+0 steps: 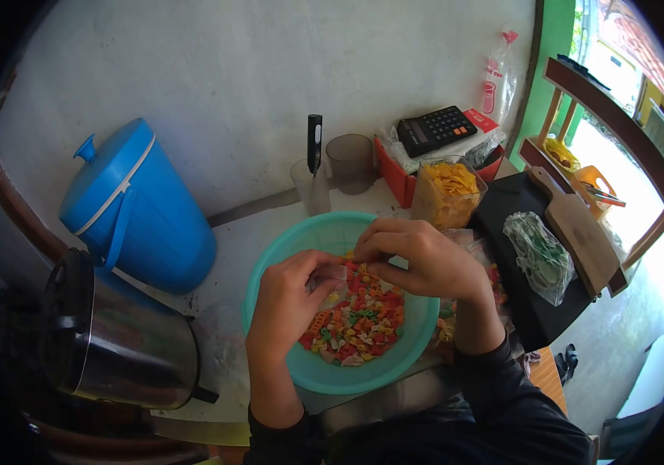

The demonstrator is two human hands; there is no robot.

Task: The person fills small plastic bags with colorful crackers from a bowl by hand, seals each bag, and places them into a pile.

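Both of my hands are over a teal basin [417, 335] that holds many small pieces in red, orange, yellow, white and green [363, 314]. My left hand [293, 294] has its thumb and fingers closed on a small clear plastic bag [333, 280], with a little yellow showing in it. On the right, my right hand [421, 260] is closed in a pinch above the far part of the basin, close to the bag's side. What sits between its fingertips is too small to make out.
A blue cooler jug [153, 217] and a metal cooker [138, 333] stand at left. Behind are cups [350, 163], a red box [394, 174] with a calculator [434, 130], and a tub of yellow chips [448, 190]. A wooden board [576, 225] and bagged green items [539, 256] lie right.
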